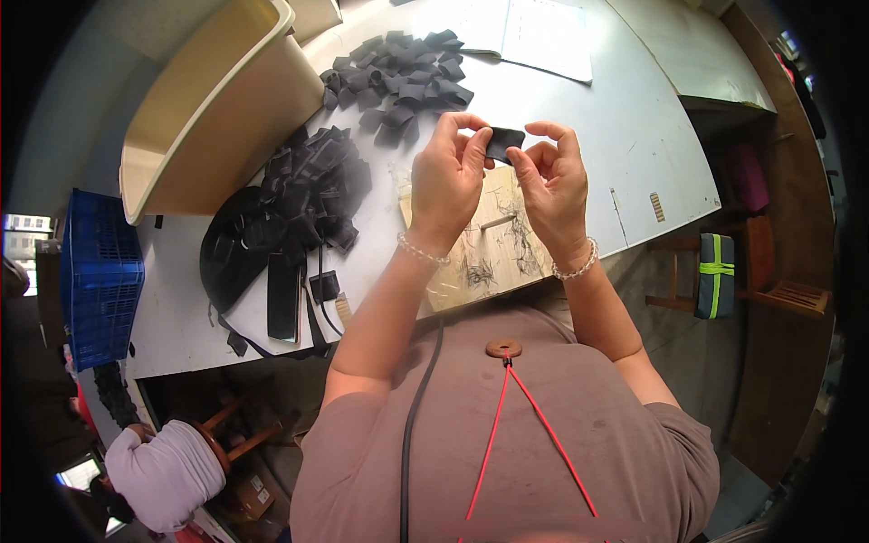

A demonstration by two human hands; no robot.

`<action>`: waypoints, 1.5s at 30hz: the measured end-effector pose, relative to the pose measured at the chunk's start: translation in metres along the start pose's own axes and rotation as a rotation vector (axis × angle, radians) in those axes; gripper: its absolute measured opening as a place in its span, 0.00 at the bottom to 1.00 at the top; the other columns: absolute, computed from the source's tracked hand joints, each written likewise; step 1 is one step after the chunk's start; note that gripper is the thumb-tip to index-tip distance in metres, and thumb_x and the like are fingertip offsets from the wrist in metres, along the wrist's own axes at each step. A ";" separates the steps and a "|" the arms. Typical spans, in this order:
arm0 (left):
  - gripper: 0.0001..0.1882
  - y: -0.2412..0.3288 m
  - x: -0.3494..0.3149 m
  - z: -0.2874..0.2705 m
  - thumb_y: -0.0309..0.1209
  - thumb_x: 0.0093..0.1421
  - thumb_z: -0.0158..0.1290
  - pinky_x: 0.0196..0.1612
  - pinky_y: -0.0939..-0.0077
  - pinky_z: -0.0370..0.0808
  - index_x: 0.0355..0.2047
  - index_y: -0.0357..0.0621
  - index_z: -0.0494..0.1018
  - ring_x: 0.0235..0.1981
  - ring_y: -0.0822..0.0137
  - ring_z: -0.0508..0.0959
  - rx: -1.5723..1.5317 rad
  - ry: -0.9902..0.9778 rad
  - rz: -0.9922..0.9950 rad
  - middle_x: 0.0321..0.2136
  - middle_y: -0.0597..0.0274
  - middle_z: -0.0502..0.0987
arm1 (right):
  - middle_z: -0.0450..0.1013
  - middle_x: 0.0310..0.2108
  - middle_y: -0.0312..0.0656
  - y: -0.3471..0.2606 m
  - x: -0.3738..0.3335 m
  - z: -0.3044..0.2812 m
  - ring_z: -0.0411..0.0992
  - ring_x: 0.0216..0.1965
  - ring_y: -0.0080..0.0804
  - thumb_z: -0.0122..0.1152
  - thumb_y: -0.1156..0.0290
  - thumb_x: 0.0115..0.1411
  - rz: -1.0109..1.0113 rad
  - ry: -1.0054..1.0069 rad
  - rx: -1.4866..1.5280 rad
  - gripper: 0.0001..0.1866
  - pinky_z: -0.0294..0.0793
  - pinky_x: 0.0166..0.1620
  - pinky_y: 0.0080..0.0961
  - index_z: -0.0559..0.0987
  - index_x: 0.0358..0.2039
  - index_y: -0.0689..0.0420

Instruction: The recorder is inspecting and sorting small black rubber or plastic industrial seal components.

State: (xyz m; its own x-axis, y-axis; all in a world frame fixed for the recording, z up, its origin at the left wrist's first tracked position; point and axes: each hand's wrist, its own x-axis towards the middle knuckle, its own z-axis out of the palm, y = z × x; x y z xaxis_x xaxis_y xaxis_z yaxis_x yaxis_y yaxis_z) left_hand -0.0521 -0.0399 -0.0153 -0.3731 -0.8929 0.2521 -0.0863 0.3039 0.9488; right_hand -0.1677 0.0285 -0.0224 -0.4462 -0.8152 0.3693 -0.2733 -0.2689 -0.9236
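A small black piece of fabric (504, 145) is stretched between my two hands above the table. My left hand (450, 181) pinches its left end with thumb and fingers. At the other end, my right hand (554, 185) grips it the same way. Below them lies a pale wooden board (457, 262) with a short upright peg (498, 222) and dark thread scraps on it. Beyond my left hand spreads a pile of folded black pieces (398, 77). Nearer on the left is a tangled heap of black pieces (312, 185).
A cream plastic bin (226, 118) lies on its side at the left, beside a blue crate (104, 281). An open notebook (548, 41) rests at the far side. Another person in a pale top (167, 475) sits lower left. A wooden chair (783, 285) stands right.
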 end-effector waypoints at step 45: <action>0.08 -0.095 -0.011 -0.129 0.32 0.48 0.60 0.37 0.70 0.71 0.28 0.44 0.76 0.32 0.62 0.76 0.906 0.111 0.158 0.29 0.61 0.78 | 0.71 0.23 0.33 -0.011 -0.051 -0.043 0.67 0.24 0.15 0.58 0.80 0.56 0.078 -0.102 0.051 0.04 0.67 0.28 0.12 0.77 0.33 0.64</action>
State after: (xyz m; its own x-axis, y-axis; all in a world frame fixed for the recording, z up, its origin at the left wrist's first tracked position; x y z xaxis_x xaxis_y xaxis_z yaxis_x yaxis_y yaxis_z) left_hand 0.0792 -0.1021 -0.0837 -0.3556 -0.8316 0.4265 -0.7489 0.5266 0.4024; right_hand -0.1781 0.0953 -0.0268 -0.3750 -0.8816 0.2865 -0.1966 -0.2265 -0.9540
